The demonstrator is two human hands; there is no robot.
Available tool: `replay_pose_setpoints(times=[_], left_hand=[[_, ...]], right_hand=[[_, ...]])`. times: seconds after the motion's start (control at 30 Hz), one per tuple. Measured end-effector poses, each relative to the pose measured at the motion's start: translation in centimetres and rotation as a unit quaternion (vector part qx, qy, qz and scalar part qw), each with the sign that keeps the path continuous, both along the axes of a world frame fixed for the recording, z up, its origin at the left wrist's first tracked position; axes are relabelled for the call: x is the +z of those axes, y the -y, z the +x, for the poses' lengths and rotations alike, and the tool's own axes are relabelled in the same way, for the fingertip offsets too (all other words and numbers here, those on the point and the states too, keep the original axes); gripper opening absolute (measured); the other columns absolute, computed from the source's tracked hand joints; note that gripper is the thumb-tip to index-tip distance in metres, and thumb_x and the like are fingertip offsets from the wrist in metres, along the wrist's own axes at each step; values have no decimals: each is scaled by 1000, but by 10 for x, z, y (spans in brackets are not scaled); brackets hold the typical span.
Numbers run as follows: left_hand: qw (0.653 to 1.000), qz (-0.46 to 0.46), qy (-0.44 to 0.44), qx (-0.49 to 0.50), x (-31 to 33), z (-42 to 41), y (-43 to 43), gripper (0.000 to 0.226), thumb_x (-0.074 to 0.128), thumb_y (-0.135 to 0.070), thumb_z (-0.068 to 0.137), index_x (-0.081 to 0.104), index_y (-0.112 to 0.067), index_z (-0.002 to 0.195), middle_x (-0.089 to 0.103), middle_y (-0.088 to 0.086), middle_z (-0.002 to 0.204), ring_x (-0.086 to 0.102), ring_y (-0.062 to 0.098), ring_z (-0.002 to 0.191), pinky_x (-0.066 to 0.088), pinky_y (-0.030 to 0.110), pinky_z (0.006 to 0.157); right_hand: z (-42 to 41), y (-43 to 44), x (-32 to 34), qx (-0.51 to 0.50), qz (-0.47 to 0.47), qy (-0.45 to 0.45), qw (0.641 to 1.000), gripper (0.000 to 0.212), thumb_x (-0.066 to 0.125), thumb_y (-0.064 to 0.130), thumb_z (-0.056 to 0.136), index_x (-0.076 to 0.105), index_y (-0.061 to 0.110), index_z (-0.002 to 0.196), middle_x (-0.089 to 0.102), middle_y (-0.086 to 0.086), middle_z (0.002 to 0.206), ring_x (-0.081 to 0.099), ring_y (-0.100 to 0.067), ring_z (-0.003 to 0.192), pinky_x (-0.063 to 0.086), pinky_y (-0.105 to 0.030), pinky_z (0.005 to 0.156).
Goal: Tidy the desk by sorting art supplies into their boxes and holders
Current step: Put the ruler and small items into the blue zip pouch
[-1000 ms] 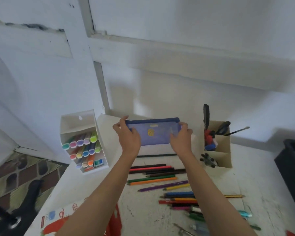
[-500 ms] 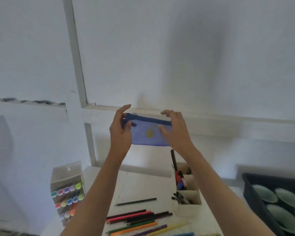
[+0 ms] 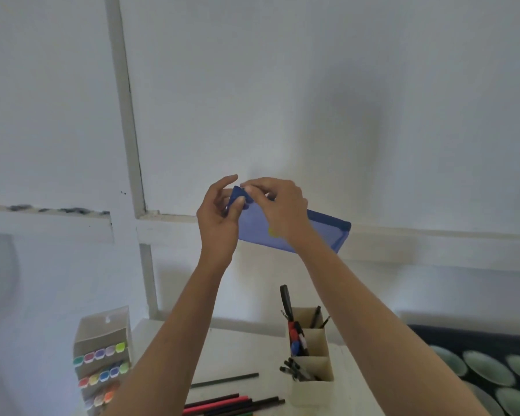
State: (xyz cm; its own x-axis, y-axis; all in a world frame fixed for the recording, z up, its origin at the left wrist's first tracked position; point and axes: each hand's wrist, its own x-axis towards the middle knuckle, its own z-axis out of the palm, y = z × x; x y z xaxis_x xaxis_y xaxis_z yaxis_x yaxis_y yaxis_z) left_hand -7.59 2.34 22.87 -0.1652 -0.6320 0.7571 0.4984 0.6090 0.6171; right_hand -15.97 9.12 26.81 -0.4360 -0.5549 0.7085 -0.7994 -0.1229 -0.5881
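Nearest the camera, below the raised fingers, a row of coloured pencils point(image 3: 231, 405) lies flat on the white desk point(image 3: 246, 349), with a single dark pencil point(image 3: 224, 380) just beyond them. Below and left of the fingers stands a white marker box point(image 3: 102, 360), its rows of coloured caps facing out; below and right of them stands a cardboard holder point(image 3: 311, 367) with three compartments, dark pens in the near one, red and blue items in the middle one, and dark-handled tools poking up from the far one. Farther right, a dark tray point(image 3: 451, 334) holds pale green dishes. Held well above the desk, both hands meet at the upper left corner of a blue pencil pouch point(image 3: 321, 232), which slopes down to the right. The left hand point(image 3: 219, 220) pinches that corner, thumb pressed on the front of it and fingers curled behind. The right hand point(image 3: 278, 210) lies across the pouch front, its fingertips closed together on the top edge right beside the left thumb; what exactly they pinch there is too small to tell. Beyond the fingers is a white wall point(image 3: 312, 85) with a ledge.
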Motion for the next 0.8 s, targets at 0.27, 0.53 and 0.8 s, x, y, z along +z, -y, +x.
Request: replay_pose_setpoints(times=[0.27, 0.53, 0.8], left_hand=[[999, 45, -24, 18, 4, -10, -7, 35, 58, 10, 84, 65, -23, 89, 68, -7, 91, 64, 9, 88, 50, 19, 78], [993, 82, -69, 43, 3, -10, 7, 32, 57, 15, 81, 61, -17, 83, 64, -7, 81, 60, 4, 78, 47, 17, 73], [993, 86, -60, 52, -1, 22, 51, 38, 51, 20, 79, 56, -17, 78, 61, -9, 76, 58, 4, 76, 45, 15, 71]], right_hand=[[-7, -9, 12, 0, -8, 60, 998, 14, 70, 27, 80, 63, 35, 71, 63, 18, 72, 53, 0, 65, 46, -47, 84], [-23, -22, 14, -155, 46, 70, 984, 12, 62, 26, 80, 64, 37, 77, 58, 18, 61, 57, -7, 81, 24, -30, 69], [-75, -45, 8, -146, -63, 102, 982, 23, 61, 8, 84, 67, 29, 78, 65, -3, 80, 62, -20, 69, 53, -38, 70]])
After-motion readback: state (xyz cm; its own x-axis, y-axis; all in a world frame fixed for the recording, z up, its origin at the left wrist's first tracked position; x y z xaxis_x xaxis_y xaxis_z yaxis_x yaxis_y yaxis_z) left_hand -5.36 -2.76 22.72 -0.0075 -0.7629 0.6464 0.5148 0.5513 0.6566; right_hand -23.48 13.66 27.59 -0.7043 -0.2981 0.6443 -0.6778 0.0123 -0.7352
